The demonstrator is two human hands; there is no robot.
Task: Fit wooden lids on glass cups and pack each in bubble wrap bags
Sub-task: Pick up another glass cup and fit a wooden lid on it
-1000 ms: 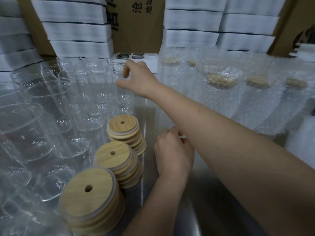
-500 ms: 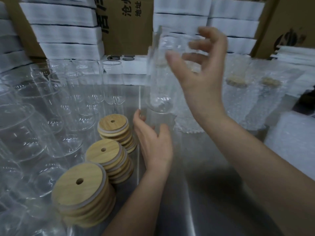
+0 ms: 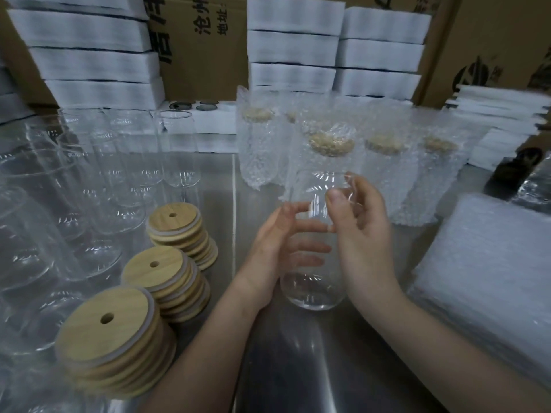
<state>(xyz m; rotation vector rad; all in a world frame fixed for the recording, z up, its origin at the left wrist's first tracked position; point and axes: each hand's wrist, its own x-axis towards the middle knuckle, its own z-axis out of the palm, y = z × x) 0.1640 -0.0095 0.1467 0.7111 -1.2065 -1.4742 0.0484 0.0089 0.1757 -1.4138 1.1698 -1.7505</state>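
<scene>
Here, lids (image 3: 167,269) sit on steel table (image 3: 298,368), boxes (image 3: 205,55) behind.

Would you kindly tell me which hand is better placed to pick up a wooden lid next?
Probably the left. The left hand holds the glass cup on the side nearest the lid stacks, while the right hand grips the cup near its rim, away from them, and could steady it alone.

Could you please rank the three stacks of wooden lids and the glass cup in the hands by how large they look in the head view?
1. nearest lid stack
2. glass cup, nearly as large
3. middle lid stack
4. farthest lid stack
The stacks' order may only reflect nearness to the camera.
</scene>
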